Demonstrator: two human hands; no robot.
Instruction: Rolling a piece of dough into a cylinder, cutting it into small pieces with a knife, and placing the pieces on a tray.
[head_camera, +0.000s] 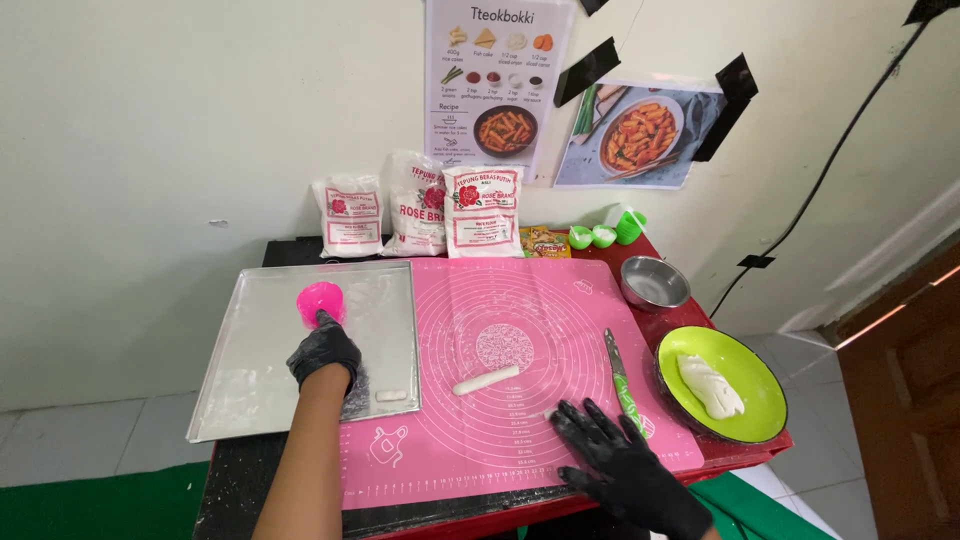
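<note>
Left grip (324, 352) gloved, fingers curled, arm extended forward; right grip (612, 455) gloved, fingers splayed flat.

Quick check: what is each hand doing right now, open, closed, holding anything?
Left hand: curled, fingertips on the pink cup on the metal tray; a full grasp cannot be told.
Right hand: open, flat on the pink mat, holding nothing.

Table (240, 480) under pink mat (560, 330), tray (260, 370)

Left hand (323, 352) covers part of the pink cup (321, 299); right hand (625, 465) wrist cut off by the bottom edge; green cups (604, 234) too small to resolve.
</note>
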